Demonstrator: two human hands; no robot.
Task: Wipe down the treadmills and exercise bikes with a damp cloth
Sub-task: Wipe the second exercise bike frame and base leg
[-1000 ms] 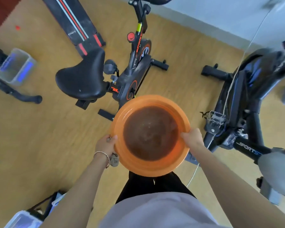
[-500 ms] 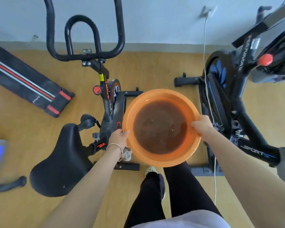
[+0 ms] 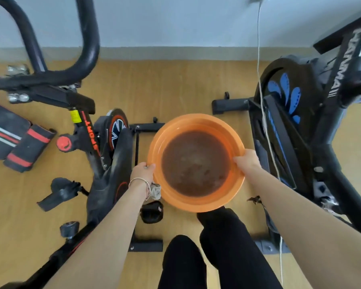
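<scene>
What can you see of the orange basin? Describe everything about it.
The orange basin is round, shallow and looks plastic, with a broad rim. It holds murky brown water. It is held level above the wooden floor, between a red-trimmed bike and a blue-trimmed bike; the left hand grips its left rim, the right hand its right rim.

You face a plain, pale grey-blue wall (image 3: 175,17), with a grey skirting (image 3: 175,53) running along its foot. Below you the floor (image 3: 175,86) is warm yellow-tan wood-look board, its grain running toward the wall. A thin white cord (image 3: 258,38) hangs down the wall at your upper right. The light is soft and even, with only faint shadows.
</scene>
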